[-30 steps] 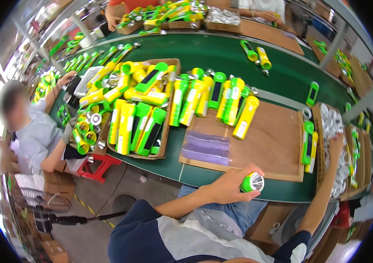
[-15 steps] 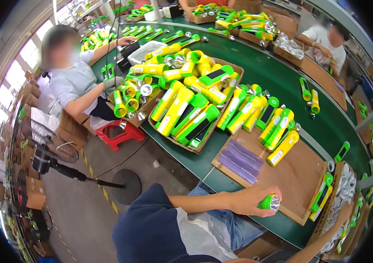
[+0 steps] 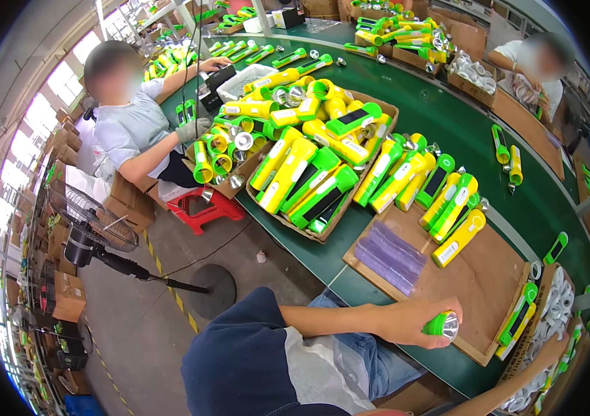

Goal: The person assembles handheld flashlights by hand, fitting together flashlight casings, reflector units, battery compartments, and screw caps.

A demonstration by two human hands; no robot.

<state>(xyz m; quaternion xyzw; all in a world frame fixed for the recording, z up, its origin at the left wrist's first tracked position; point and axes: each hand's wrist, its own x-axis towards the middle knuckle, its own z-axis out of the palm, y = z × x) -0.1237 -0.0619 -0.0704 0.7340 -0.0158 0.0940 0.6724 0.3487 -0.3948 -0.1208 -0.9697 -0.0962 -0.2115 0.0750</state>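
The green torch [image 3: 440, 324] sits in the person's left hand [image 3: 416, 320], fingers wrapped tight around its body, the silver lens end poking out to the right, just above the near edge of the wooden board [image 3: 489, 291]. The right hand [image 3: 551, 347] reaches toward a tray of round lenses [image 3: 558, 312] at the far right; whether it grips anything, I cannot tell. 1 stack of purple sheets [image 3: 388, 256] lies nearby.

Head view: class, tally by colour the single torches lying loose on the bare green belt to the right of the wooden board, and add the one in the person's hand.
Loose green torches: 2
Loose yellow torch: 1
Held green torch, in the left hand: 1
Total: 4
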